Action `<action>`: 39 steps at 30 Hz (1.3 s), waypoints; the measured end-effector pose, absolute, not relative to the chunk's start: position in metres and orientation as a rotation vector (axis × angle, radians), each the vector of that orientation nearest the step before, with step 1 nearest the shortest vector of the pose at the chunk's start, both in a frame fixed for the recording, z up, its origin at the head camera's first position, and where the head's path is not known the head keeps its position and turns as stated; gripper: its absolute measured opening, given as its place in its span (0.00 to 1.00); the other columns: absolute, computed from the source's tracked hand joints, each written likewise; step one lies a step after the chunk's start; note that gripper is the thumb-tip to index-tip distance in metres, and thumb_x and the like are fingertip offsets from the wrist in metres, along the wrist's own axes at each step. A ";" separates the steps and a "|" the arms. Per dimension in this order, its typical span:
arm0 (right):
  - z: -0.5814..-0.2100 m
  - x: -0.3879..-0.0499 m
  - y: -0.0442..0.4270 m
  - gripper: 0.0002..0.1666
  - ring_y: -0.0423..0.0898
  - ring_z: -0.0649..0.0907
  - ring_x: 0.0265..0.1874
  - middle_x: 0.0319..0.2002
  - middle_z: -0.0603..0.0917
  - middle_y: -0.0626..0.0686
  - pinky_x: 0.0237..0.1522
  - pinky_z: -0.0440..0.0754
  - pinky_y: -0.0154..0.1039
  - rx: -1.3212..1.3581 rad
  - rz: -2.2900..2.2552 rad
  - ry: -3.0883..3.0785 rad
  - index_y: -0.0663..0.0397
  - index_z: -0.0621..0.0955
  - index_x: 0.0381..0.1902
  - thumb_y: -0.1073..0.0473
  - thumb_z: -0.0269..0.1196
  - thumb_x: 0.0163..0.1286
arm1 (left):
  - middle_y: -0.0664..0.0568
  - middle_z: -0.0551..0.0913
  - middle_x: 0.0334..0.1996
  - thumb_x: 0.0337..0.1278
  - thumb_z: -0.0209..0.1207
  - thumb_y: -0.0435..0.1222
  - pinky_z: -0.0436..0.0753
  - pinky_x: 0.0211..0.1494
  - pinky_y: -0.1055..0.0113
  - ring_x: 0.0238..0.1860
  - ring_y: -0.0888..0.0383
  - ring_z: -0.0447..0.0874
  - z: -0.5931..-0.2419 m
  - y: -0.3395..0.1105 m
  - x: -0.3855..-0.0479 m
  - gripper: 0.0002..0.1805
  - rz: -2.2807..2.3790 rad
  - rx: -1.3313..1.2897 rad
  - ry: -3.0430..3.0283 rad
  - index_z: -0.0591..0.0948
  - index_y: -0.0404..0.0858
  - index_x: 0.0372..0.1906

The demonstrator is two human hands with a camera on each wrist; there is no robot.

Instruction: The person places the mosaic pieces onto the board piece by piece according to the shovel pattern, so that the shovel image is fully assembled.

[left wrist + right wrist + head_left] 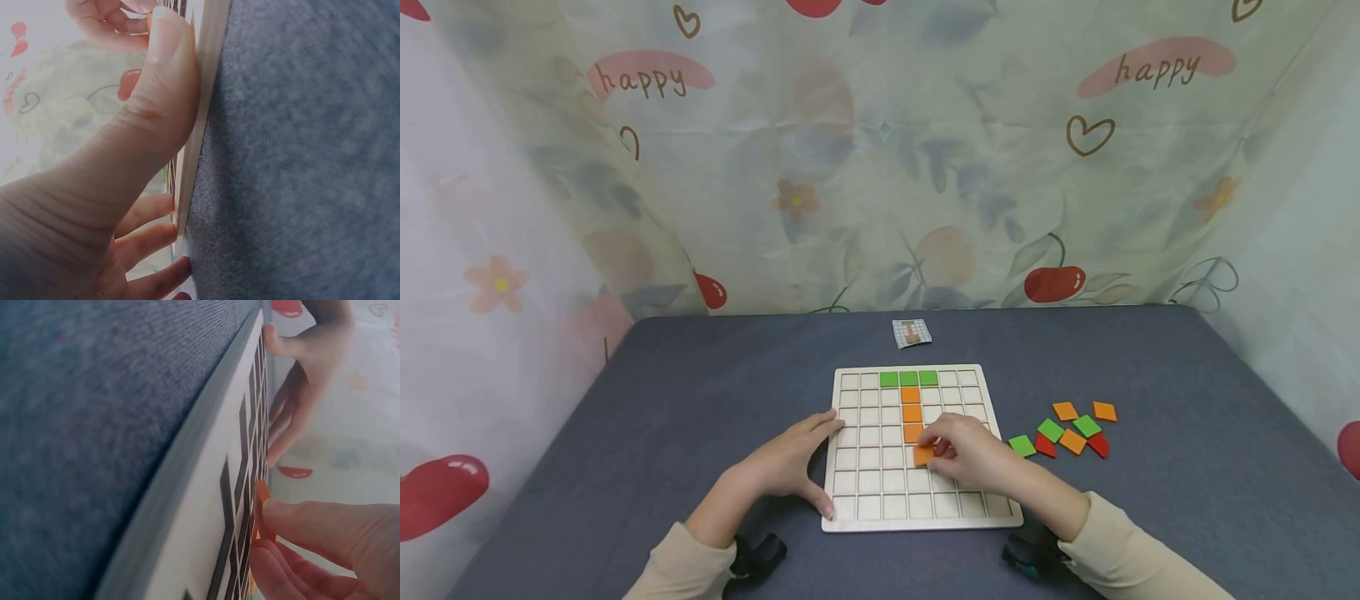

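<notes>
One orange tile, probably light, stiff and smooth, best taken by opposite edges, is pinched in my right hand, thumb against fingers, over the board, nearer its near edge than its far; my left hand, fingers spread, touches its left edge.

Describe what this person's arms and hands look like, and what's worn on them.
The left hand and right hand wear no gloves. The left sleeve and right sleeve are plain cream cloth. Near each cuff is a chunky black device, one left, one right; no cables or readable markings show.
</notes>
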State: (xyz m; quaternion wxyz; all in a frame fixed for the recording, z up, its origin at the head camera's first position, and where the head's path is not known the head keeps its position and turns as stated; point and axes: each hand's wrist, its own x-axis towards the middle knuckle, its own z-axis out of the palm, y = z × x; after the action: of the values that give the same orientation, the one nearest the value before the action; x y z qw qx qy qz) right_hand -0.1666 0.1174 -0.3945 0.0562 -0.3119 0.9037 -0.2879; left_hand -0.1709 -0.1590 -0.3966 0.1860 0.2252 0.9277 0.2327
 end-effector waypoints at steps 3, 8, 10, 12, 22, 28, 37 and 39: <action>-0.395 -0.166 0.115 0.11 0.38 0.77 0.28 0.34 0.83 0.50 0.31 0.76 0.27 -0.934 -0.883 2.739 0.57 0.83 0.39 0.67 0.66 0.57 | 0.41 0.54 0.72 0.18 0.77 0.53 0.62 0.69 0.46 0.72 0.41 0.53 -0.397 -0.159 -0.171 0.64 0.656 0.639 2.613 0.60 0.36 0.69; -0.395 -0.166 0.113 0.10 0.37 0.76 0.27 0.33 0.82 0.50 0.30 0.75 0.26 -0.920 -0.890 2.743 0.57 0.82 0.38 0.68 0.66 0.56 | 0.41 0.54 0.72 0.17 0.77 0.53 0.62 0.69 0.46 0.72 0.42 0.53 -0.397 -0.159 -0.171 0.64 0.652 0.637 2.616 0.60 0.36 0.69; -0.396 -0.167 0.112 0.10 0.37 0.76 0.27 0.33 0.82 0.50 0.29 0.75 0.26 -0.913 -0.890 2.747 0.57 0.82 0.38 0.68 0.66 0.56 | 0.41 0.54 0.72 0.17 0.77 0.53 0.62 0.69 0.46 0.72 0.42 0.53 -0.397 -0.159 -0.171 0.64 0.651 0.635 2.616 0.60 0.36 0.70; -0.397 -0.167 0.111 0.10 0.37 0.76 0.27 0.33 0.82 0.50 0.30 0.74 0.26 -0.911 -0.888 2.753 0.57 0.82 0.38 0.68 0.66 0.56 | 0.41 0.54 0.72 0.17 0.77 0.53 0.62 0.69 0.46 0.72 0.41 0.53 -0.397 -0.160 -0.171 0.64 0.652 0.636 2.616 0.60 0.35 0.70; -0.400 -0.168 0.109 0.10 0.39 0.77 0.28 0.34 0.82 0.50 0.31 0.76 0.28 -0.929 -0.889 2.761 0.57 0.82 0.37 0.68 0.66 0.55 | 0.40 0.54 0.72 0.18 0.77 0.54 0.62 0.69 0.46 0.72 0.42 0.54 -0.399 -0.160 -0.172 0.64 0.657 0.647 2.611 0.60 0.36 0.70; -0.398 -0.167 0.111 0.10 0.38 0.78 0.29 0.35 0.83 0.50 0.31 0.76 0.27 -0.879 -0.904 2.766 0.55 0.82 0.38 0.67 0.65 0.57 | 0.40 0.54 0.72 0.18 0.77 0.54 0.62 0.69 0.46 0.72 0.42 0.54 -0.398 -0.160 -0.172 0.64 0.656 0.646 2.610 0.60 0.36 0.70; -0.399 -0.170 0.116 0.08 0.36 0.76 0.27 0.32 0.83 0.48 0.30 0.75 0.27 -0.899 -0.898 2.738 0.55 0.83 0.36 0.68 0.63 0.59 | 0.41 0.54 0.72 0.18 0.77 0.54 0.62 0.69 0.46 0.72 0.42 0.54 -0.398 -0.160 -0.172 0.64 0.661 0.634 2.606 0.60 0.36 0.70; -0.399 -0.170 0.116 0.08 0.36 0.76 0.27 0.32 0.84 0.49 0.30 0.75 0.27 -0.905 -0.900 2.734 0.55 0.83 0.37 0.68 0.63 0.58 | 0.41 0.54 0.72 0.18 0.77 0.54 0.62 0.69 0.46 0.72 0.42 0.54 -0.398 -0.160 -0.173 0.64 0.661 0.632 2.606 0.60 0.36 0.70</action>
State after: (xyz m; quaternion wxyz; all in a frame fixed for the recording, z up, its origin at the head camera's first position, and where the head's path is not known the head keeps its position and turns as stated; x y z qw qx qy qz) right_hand -0.1701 0.1163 -0.3987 0.0620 -0.2992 0.9044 -0.2978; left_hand -0.1725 -0.1598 -0.3979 0.1888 0.2246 0.9267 0.2349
